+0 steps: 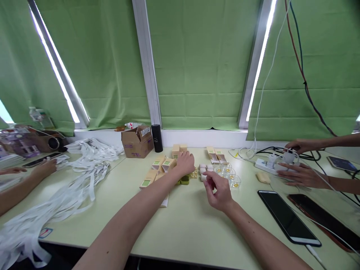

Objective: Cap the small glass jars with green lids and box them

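My left hand reaches over a group of small tan boxes with green-and-white labels. Its fingertips bend down out of sight beside the boxes at the back, so any hold is hidden. My right hand hovers with loosely curled fingers, apart from each other and with nothing visible in them. Its index finger is nearest to small white rounded blocks. Right of these stand clear cups with yellow centres. Dark green small containers and small yellowish pieces lie between my hands.
Open tan boxes stand at the back. A cardboard carton and black cylinder are by the wall. White straps lie left, near another person's hand. At right, another person's hands handle plugs at a power strip; a phone lies nearer.
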A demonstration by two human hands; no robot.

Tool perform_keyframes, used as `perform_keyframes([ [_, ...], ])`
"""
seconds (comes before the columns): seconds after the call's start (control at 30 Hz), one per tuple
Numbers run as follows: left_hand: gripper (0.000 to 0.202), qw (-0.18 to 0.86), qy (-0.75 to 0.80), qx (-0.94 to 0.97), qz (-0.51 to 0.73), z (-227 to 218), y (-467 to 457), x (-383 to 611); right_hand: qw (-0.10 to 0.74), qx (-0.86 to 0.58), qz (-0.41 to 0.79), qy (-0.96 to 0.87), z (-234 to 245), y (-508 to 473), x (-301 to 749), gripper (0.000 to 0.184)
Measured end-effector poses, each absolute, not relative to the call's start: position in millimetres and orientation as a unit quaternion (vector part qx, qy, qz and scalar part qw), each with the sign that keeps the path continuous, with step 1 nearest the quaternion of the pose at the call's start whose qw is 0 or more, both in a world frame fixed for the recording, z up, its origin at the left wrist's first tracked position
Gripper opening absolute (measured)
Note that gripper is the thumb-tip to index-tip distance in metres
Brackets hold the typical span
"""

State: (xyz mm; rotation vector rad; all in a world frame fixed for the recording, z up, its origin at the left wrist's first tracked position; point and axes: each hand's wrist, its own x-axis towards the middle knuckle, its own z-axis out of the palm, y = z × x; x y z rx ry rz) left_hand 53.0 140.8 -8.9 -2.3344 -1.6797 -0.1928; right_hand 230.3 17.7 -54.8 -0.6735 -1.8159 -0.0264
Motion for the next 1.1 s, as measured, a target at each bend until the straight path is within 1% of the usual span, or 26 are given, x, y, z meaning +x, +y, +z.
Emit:
perform_keyframes([
  [0.37,0.051,0.091,-0.610,-0.786,-0.053,-18.7,142.4,55.1,0.551,-0.280,-0.015,-0.786,-56.7,17.0,229.1,0.023],
  [0.73,0.049,0.048,-0.630,-0.773,-0.054,-14.6,159.2,49.3,0.538,-0.263,-0.036,-0.800,-51.4,13.8,226.5,0.021],
  [1.1,0.054,0.037,-0.629,-0.775,-0.053,-14.8,172.2,41.9,0.525,-0.258,-0.029,-0.811,-51.9,12.8,223.5,0.021],
])
